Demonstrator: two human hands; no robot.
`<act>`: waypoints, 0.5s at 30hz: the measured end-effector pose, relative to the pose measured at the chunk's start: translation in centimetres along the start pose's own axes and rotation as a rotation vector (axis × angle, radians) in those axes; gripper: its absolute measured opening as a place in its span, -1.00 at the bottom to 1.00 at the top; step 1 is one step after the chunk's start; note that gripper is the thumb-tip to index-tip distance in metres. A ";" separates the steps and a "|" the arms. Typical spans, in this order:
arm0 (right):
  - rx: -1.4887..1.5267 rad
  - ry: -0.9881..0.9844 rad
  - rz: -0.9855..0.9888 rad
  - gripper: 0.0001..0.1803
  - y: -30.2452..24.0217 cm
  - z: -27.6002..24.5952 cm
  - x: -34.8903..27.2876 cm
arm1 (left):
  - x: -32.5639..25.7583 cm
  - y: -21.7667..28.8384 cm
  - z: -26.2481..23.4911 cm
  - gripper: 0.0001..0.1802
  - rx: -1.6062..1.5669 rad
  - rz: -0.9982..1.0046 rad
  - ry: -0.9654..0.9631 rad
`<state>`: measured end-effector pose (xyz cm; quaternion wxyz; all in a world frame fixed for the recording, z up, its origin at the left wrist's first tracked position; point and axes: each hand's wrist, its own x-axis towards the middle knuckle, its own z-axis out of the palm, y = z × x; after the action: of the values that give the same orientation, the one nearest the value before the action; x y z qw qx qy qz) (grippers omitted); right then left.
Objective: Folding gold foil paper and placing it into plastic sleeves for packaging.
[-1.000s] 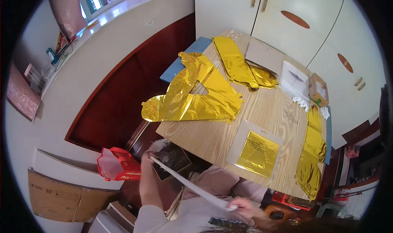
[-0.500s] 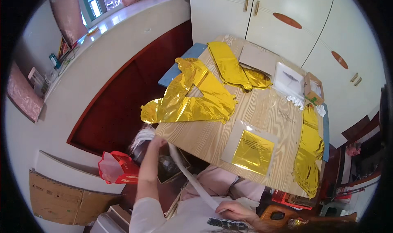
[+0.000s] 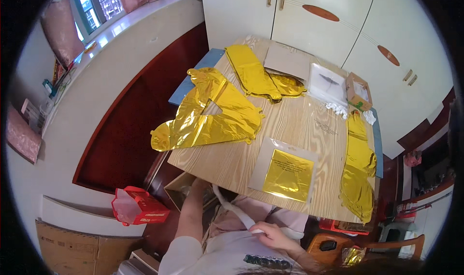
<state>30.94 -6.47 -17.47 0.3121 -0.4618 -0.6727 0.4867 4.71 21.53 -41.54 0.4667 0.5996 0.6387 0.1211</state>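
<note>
My right hand is closed round a long, whitish, soft strip close to my body. From there the strip runs forward and left, toward the table's front edge. My left forearm reaches down beside that edge into an open cardboard box. The table and box hide the fingers of my left hand. On the wood-grain table lies a flat gold foil balloon with a hole in it, overhanging the left edge. Near the front is a clear-packed gold foil square.
More flat gold foil balloons lie at the table's back and right edge. A grey board, a clear plastic packet and a small carton sit at the back. A red bag stands on the floor left; a wooden chair is right.
My left hand has gone from beside the table's corner down into the box. The strip's far end has dropped with it. The whole view has shifted, uncovering more of the box.
</note>
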 end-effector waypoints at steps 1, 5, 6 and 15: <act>-0.014 0.008 0.003 -0.65 -0.1 0.1 0.5 | -0.9 -0.9 0.9 -0.50 0.064 -0.008 -0.025; -0.045 -0.011 0.068 -0.66 -0.8 0.0 2.2 | -3.9 -3.1 2.3 -0.50 0.217 -0.013 -0.077; -0.154 -0.065 0.106 -0.66 -0.8 -0.1 2.4 | -4.5 -3.1 2.5 -0.50 0.246 -0.003 -0.087; -0.605 -0.128 -0.100 -0.56 -1.7 -2.9 -0.2 | -10.0 1.5 -1.0 -0.50 0.717 0.360 -0.287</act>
<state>32.97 -5.78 -14.90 0.1412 -0.4686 -0.8271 0.2765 3.37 13.49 -35.39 0.2841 0.8366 0.4542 -0.1140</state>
